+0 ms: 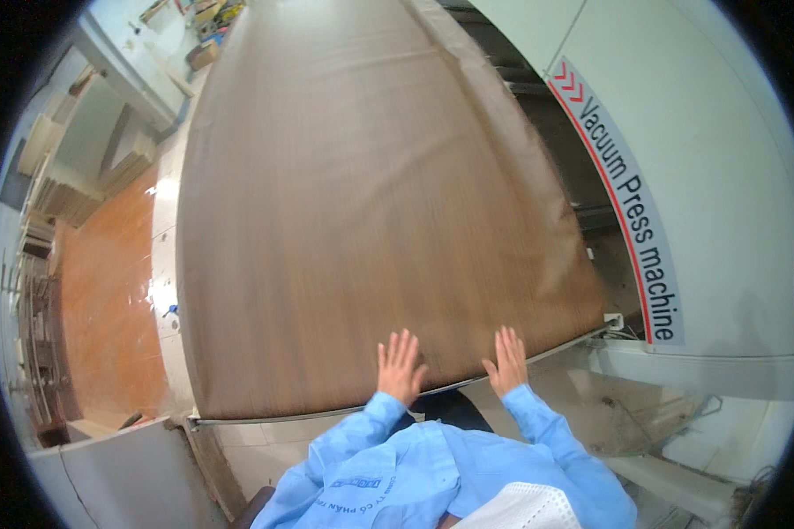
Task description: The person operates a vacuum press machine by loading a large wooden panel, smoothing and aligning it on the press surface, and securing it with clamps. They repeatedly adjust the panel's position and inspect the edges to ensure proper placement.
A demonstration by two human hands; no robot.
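A wide brown wood-grain sheet (353,212) covers the long bed in front of me, with soft wrinkles along its right side. My left hand (400,368) rests flat at the sheet's near edge, fingers spread and palm down. To its right, my right hand (507,361) lies the same way, fingers stretched forward near the same edge. Neither hand holds anything. A thin metal rail (318,414) runs along the near end of the bed, just below the hands.
A large pale machine housing (715,176) flanks the bed on the right, with a dark gap between. At the left are stacked pale boards (71,189) and an orange-brown floor (110,309). A grey panel (132,476) stands at the lower left.
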